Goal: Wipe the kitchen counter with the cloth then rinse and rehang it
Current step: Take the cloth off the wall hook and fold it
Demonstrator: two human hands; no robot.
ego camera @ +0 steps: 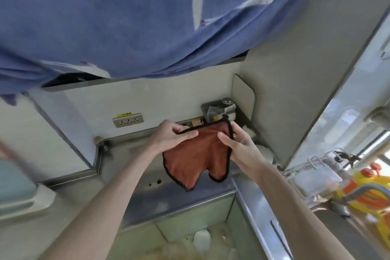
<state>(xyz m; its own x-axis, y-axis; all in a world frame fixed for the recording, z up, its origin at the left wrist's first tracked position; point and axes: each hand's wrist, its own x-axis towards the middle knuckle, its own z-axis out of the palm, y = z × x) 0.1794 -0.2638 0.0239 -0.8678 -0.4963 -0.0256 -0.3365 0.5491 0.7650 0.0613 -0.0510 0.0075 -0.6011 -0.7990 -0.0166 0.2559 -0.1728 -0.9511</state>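
A rust-orange cloth [196,160] with a black hem hangs in the air above the steel counter [160,198], spread between both hands. My left hand [171,135] pinches its top edge at the left. My right hand [242,148] grips the right edge, just under the cloth's black hanging loop [228,121]. The lower part of the cloth droops free in two lobes, close above the counter top.
A blue patterned fabric [126,17] hangs overhead. A wall socket [127,120] sits on the back wall. A small rack of items [219,110] fills the back corner. Yellow bottles [367,183] stand at the right by a wire rack [316,164].
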